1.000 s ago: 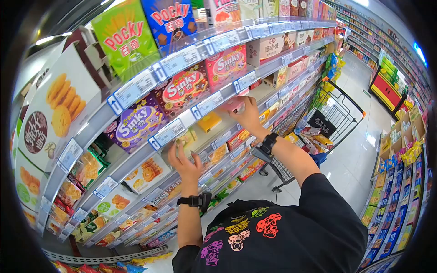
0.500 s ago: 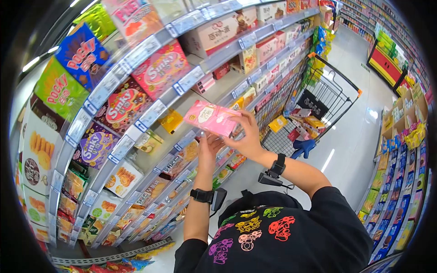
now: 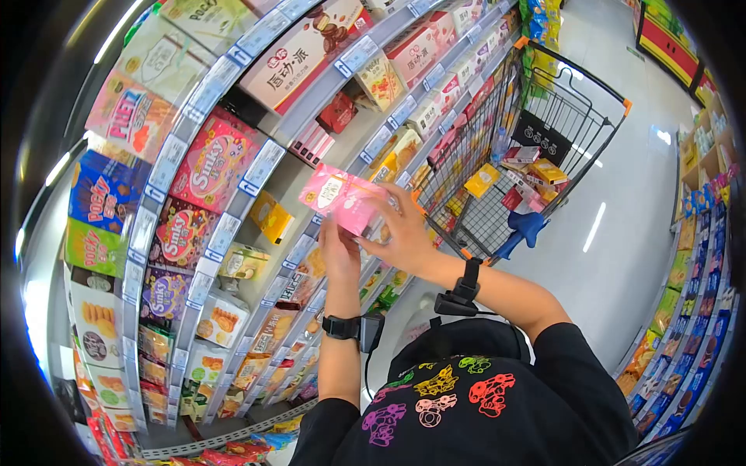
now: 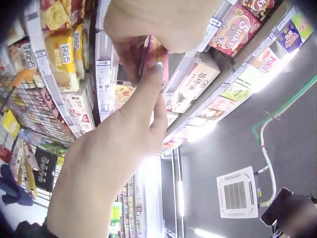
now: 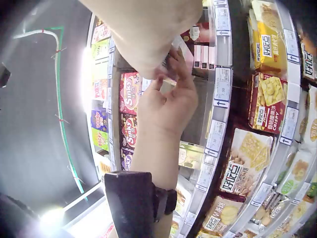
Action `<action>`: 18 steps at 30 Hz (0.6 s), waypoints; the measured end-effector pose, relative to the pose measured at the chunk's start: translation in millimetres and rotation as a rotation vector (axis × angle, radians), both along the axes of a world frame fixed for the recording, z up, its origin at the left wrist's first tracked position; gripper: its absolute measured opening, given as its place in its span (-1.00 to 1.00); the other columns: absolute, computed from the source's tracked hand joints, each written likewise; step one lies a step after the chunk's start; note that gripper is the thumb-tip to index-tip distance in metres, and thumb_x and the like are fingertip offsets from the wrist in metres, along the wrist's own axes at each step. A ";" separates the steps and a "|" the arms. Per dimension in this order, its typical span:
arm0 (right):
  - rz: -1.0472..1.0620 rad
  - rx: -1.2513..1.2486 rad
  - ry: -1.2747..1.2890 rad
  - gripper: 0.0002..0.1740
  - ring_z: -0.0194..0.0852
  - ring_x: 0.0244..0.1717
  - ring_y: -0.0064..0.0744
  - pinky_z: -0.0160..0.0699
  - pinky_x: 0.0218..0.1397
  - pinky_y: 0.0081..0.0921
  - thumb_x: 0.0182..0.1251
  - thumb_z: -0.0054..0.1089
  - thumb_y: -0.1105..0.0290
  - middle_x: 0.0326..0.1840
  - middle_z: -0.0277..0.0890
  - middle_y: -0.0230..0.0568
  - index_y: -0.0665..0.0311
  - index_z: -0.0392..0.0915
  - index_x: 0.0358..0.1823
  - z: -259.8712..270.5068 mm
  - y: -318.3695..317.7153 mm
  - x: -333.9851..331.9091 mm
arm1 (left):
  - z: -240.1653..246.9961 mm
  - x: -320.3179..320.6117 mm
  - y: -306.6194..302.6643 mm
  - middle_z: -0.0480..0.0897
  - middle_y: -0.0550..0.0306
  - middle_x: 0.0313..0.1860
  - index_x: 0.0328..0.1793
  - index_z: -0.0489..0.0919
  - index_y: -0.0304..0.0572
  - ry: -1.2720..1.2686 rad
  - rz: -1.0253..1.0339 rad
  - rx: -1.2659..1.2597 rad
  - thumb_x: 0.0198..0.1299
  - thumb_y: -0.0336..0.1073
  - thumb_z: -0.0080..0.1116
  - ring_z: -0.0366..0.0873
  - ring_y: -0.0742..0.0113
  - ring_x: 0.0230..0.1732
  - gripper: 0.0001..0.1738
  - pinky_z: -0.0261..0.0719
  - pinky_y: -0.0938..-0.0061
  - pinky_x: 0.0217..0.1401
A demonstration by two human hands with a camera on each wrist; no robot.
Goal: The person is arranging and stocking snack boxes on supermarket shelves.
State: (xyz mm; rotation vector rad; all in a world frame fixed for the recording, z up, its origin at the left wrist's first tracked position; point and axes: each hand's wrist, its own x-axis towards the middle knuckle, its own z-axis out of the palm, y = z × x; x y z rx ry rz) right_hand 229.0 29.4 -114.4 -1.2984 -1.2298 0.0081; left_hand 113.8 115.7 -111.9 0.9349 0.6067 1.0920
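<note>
The person's right hand (image 3: pixel 400 233) is gripping one end of a pink box (image 3: pixel 342 198), its thumb below and its fingers spread along the face. The left hand (image 3: pixel 340 250) is holding the same box from beneath, its thumb and fingers closing on the lower edge. The box is sitting between the two hands, tilted, in front of the shelf (image 3: pixel 291 180), with its printed face turned up toward the head view.

Behind the box, a stack of small pink-and-white boxes (image 3: pixel 312 144) is lying on the shelf, and a dark red box (image 3: pixel 338 113) is resting near that stack. A yellow packet (image 3: pixel 270 217) and a pale green box (image 3: pixel 245 262) are lying farther along the same shelf, on the side of the left hand. Pink, red and purple Sinky boxes (image 3: pixel 186 233) are standing in a row beyond them. Price labels (image 3: pixel 263 165) are running along the shelf edges.

A shopping cart (image 3: pixel 575 71) is standing beside the shelves, beyond the right hand. A yellow box (image 3: pixel 482 180) is lying in it, near a pile of other boxes (image 3: pixel 536 182), and a blue item (image 3: pixel 528 225) is resting at its near side. Both wrists are wearing black straps (image 3: pixel 342 326).
</note>
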 end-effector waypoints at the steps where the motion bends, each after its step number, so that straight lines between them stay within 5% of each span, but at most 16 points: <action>1: 0.019 0.019 0.027 -0.29 0.19 0.25 0.10 0.34 0.21 -0.17 -0.10 0.46 0.25 0.27 0.12 0.07 0.15 0.37 0.14 1.9 5.7 0.9 | 2.9 -0.3 5.8 0.50 0.03 0.16 0.24 0.35 -0.29 0.001 0.006 0.004 0.40 -0.20 -0.09 0.49 0.28 0.15 -0.60 0.44 0.41 0.21; 10: -0.055 0.111 0.066 -0.31 0.21 0.25 0.14 0.35 0.23 -0.12 -0.14 0.49 0.29 0.25 0.18 0.09 0.18 0.39 0.09 15.5 94.0 9.2 | 34.9 22.9 67.8 0.46 0.06 0.21 0.48 0.10 -0.26 0.018 -0.016 0.143 0.33 -0.39 -0.10 0.50 0.28 0.14 -0.40 0.53 0.38 0.14; 18: -0.076 0.161 0.059 -0.29 0.22 0.26 0.16 0.37 0.22 -0.11 -0.16 0.51 0.31 0.27 0.17 0.10 0.20 0.38 0.10 15.2 172.7 16.1 | 21.4 33.5 138.4 0.40 -0.02 0.27 0.42 0.16 -0.39 0.062 0.160 0.181 0.28 -0.47 -0.07 0.47 0.23 0.14 -0.43 0.55 0.22 0.18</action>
